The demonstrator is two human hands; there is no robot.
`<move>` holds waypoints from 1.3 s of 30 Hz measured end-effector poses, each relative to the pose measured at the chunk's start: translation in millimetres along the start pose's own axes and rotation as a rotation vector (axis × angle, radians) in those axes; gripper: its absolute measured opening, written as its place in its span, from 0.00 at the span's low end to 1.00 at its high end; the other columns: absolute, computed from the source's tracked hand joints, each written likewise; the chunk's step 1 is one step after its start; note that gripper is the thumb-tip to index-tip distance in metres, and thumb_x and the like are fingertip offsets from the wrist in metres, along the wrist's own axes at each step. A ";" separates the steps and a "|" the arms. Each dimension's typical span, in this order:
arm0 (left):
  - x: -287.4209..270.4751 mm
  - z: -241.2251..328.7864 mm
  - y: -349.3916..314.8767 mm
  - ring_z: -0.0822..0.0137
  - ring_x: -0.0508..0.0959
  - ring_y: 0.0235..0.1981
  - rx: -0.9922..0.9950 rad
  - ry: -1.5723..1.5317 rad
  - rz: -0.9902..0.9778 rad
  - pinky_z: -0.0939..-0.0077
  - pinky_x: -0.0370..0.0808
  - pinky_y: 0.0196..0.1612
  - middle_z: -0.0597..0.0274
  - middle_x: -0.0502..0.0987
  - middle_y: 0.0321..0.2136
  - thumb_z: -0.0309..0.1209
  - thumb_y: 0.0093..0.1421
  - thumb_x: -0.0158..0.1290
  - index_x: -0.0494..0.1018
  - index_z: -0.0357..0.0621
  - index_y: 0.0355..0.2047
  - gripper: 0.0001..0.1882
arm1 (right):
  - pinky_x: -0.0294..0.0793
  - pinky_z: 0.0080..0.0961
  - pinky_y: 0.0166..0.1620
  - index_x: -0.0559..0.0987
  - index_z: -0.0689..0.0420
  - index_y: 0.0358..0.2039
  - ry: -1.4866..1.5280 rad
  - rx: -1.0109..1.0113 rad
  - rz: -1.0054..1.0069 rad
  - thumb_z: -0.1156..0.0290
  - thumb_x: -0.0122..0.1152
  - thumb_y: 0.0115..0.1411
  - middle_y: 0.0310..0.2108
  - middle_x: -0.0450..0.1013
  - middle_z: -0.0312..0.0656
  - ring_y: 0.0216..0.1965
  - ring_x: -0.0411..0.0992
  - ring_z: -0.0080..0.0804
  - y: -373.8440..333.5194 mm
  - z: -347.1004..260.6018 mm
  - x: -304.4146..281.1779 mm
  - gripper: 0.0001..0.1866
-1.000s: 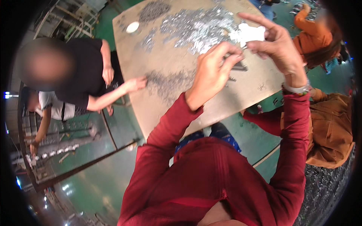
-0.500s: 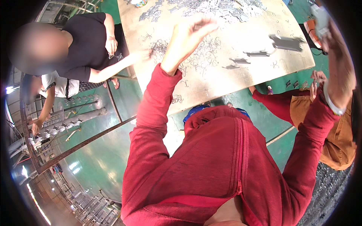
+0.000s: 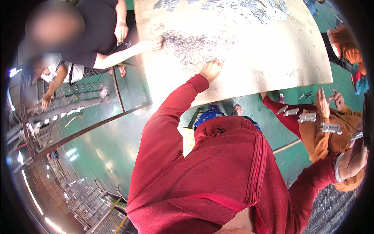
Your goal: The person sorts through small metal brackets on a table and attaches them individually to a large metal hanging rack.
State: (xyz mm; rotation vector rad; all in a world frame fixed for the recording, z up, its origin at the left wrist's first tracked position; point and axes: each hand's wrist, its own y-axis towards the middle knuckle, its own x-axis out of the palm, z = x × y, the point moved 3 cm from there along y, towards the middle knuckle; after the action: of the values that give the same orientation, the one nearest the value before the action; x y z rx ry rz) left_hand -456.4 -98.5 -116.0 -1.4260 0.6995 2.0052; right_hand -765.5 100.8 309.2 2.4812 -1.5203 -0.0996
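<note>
My left hand (image 3: 212,70) is down on the pale table, its fingers drawn together at the near edge of a loose heap of small dark wire hooks (image 3: 194,45). Whatever is between those fingers is too small to make out. At the far right edge of view my right hand (image 3: 352,162) is raised, closed on the end of a string of flat grey metal plates (image 3: 331,128). Several plates trail from it toward the left, spaced apart in a row; the links between them are too thin to see clearly.
On the table (image 3: 272,74), a pile of grey metal plates (image 3: 253,9) lies at the far side. A co-worker in black (image 3: 91,27) reaches into the hooks from the left. Another person's hands (image 3: 322,103) are close beyond the hanging plates, at the right.
My left hand has come down from above the table to the hooks. My right hand has dropped lower at the right, and the plate string has swung off the table to its right side.
</note>
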 end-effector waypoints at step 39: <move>-135.7 245.2 48.4 0.78 0.74 0.31 -0.465 -1.711 -0.175 0.83 0.72 0.33 0.65 0.77 0.31 0.28 0.57 0.52 0.74 0.40 0.33 0.06 | 0.66 0.14 0.30 0.78 0.61 0.34 -0.145 0.155 -0.727 0.77 0.57 0.53 0.27 0.74 0.37 0.25 0.66 0.16 -69.8 203.3 -10.1 0.07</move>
State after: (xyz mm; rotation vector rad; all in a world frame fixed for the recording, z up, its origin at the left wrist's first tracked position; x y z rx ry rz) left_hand -614.6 18.9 89.2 0.3839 -0.6378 2.3644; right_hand -745.3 107.9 95.1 3.0817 -0.6061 -0.2936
